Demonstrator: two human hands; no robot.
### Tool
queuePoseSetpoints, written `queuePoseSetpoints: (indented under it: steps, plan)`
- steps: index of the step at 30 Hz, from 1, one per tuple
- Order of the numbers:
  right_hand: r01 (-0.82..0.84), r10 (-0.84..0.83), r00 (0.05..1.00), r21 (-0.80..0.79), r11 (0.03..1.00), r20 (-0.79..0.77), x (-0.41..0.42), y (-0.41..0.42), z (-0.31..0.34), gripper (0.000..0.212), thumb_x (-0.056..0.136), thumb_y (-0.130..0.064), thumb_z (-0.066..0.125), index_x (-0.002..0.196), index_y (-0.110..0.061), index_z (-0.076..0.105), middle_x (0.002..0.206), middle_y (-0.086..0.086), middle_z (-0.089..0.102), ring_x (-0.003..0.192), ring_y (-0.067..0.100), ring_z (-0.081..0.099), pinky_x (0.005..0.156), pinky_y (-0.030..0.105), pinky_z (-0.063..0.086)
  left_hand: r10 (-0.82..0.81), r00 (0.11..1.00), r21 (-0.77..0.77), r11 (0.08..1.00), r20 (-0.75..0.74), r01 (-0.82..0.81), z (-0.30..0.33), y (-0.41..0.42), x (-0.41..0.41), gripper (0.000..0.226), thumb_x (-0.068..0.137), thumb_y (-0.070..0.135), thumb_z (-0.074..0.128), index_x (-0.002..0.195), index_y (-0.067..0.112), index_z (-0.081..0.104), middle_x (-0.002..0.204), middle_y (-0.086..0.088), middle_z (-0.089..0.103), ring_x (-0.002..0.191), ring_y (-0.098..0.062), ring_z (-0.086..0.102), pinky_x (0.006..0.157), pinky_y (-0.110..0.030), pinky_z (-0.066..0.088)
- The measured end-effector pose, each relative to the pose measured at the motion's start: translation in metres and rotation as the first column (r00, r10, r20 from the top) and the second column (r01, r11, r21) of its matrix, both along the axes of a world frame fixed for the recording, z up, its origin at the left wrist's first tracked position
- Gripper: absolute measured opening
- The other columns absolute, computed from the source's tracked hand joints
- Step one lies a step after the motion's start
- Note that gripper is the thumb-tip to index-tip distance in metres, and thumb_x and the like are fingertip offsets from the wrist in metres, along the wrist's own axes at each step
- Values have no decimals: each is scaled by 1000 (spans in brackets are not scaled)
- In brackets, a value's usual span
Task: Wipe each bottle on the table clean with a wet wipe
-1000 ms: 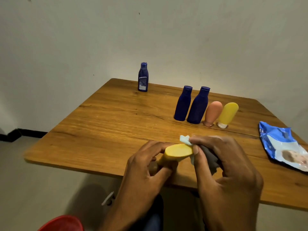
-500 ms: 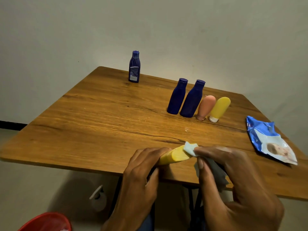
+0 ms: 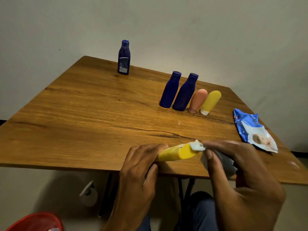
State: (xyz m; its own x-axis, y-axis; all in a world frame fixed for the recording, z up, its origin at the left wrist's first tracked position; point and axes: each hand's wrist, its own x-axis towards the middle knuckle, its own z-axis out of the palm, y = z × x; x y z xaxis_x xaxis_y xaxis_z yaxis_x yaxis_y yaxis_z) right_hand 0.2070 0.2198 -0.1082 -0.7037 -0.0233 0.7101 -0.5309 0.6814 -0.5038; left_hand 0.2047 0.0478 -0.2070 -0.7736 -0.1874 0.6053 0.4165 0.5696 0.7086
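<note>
My left hand (image 3: 140, 165) grips one end of a yellow bottle (image 3: 176, 152) held sideways over the table's near edge. My right hand (image 3: 233, 164) pinches a white wet wipe (image 3: 197, 146) against the bottle's other end; the rest of the wipe hangs grey under my palm. Further back stand two dark blue bottles (image 3: 170, 90) (image 3: 185, 92), a peach bottle (image 3: 197, 100) and another yellow bottle (image 3: 210, 102) in a row. A third blue bottle (image 3: 124, 58) with a label stands alone at the far left.
A blue wet-wipe packet (image 3: 253, 130) lies at the right of the wooden table (image 3: 83, 114). A red bin (image 3: 35, 222) sits on the floor at lower left. A wall runs close behind the table.
The wipe has slid along the yellow bottle toward its right end, baring more of the bottle. The camera has tilted, so the table appears higher.
</note>
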Motion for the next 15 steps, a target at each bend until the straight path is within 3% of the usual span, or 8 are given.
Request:
queuePoseSetpoints:
  steps: [4, 7, 10, 11, 15]
  plan:
    - [17, -18, 999, -30, 999, -30, 8, -10, 4, 21, 93, -26, 71, 112, -33, 73, 108, -10, 71, 105, 4, 67, 85, 13, 52, 1, 1000, 18, 1000, -4, -1, 1, 0, 0, 56, 85, -3, 65, 133, 23, 72, 127, 15, 68, 121, -8, 61, 101, -11, 42]
    - [-41, 40, 998, -18, 999, -41, 16, -25, 4, 17, 93, -22, 72, 109, -25, 78, 108, -8, 71, 103, 4, 69, 85, 8, 50, 5, 1000, 48, 999, -27, -3, 7, -1, 0, 49, 89, 8, 58, 132, 30, 67, 127, 18, 66, 120, -3, 60, 100, -10, 41]
    - [-121, 126, 991, 108, 987, -48, 24, -32, 6, 21, 101, -33, 59, 112, -27, 75, 114, -19, 63, 120, -15, 56, 93, -2, 40, 16, 999, 49, 999, -44, -14, 10, -1, 0, 47, 90, 11, 55, 131, 32, 62, 125, 28, 58, 120, 7, 55, 101, -6, 39]
    - [-124, 133, 990, 142, 982, -54, 23, -30, 6, 22, 99, -28, 61, 114, -24, 76, 115, -18, 62, 122, -17, 53, 95, -1, 39, 18, 999, 48, 999, -49, -16, 10, -1, 0, 47, 89, 9, 56, 130, 31, 63, 125, 29, 57, 120, 7, 55, 101, -7, 39]
    - [63, -61, 998, 47, 997, -28, 11, -11, 1, 18, 97, -10, 74, 111, -20, 78, 107, -4, 71, 100, 10, 68, 85, 20, 55, 9, 1000, 18, 1000, -21, -8, 8, -1, 1, 43, 90, 5, 58, 127, 21, 74, 125, 11, 70, 117, -11, 63, 100, -11, 41]
